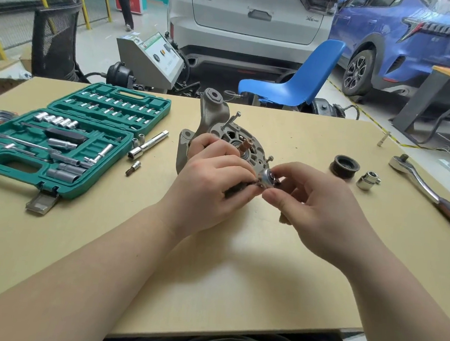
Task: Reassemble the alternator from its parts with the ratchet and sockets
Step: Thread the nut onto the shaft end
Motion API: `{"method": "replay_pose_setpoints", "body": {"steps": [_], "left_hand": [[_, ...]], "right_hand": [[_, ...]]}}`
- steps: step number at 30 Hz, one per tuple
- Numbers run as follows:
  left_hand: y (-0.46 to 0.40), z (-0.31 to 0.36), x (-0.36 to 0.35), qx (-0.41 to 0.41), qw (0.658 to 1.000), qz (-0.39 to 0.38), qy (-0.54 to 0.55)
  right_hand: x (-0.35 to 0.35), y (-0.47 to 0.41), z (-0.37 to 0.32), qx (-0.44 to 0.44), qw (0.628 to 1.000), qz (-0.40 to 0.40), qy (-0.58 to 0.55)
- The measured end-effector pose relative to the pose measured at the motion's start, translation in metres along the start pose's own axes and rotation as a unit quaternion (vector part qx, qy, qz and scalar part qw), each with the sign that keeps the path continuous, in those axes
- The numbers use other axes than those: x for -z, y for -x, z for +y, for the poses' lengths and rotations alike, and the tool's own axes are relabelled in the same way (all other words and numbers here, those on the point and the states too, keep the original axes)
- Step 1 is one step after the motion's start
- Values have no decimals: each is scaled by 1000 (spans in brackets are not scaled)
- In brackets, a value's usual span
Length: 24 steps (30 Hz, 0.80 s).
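Both hands are meeting mid-frame at the alternator [228,141]: left hand [212,180] gripping a small ratchet [267,177], right hand [314,203] pinching its chrome head.

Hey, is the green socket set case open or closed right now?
Open. The green case lies flat on the table, lid folded back, with rows of bits in the lid and sockets and extensions showing in the tray.

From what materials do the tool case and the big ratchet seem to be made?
Tool case: likely moulded plastic, matte green, with shaped recesses. Big ratchet: apparently polished, chrome-looking steel, with bright reflections; its grip looks dark reddish-brown, material unclear.
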State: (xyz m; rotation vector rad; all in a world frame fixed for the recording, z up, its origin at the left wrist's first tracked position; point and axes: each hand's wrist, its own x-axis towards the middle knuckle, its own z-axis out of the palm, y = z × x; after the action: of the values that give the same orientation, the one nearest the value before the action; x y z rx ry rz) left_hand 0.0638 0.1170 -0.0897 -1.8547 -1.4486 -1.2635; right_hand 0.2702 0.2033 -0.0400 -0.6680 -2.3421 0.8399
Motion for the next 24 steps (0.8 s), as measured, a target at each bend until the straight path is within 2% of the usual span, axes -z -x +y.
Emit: {"method": "replay_pose_setpoints", "body": {"steps": [7, 10, 15, 17, 21, 24], "left_hand": [[3, 1, -5, 5, 999, 41, -4], [3, 0, -5, 3, 999, 35, 1], [4, -2, 1, -9, 1000, -3, -1], [5, -1, 2, -4, 1000, -6, -4], [4, 1, 3, 7, 1000, -7, -8], [5, 0, 5, 5, 1000, -21, 2]], "right_hand": [[10, -10, -7, 63, 995, -30, 67], [14, -12, -8, 79, 993, -42, 76], [23, -26, -20, 189, 947, -84, 244], [25, -27, -25, 155, 952, -100, 245], [17, -17, -20, 65, 939, -97, 324], [17, -12, -13, 31, 968, -80, 234]]}}
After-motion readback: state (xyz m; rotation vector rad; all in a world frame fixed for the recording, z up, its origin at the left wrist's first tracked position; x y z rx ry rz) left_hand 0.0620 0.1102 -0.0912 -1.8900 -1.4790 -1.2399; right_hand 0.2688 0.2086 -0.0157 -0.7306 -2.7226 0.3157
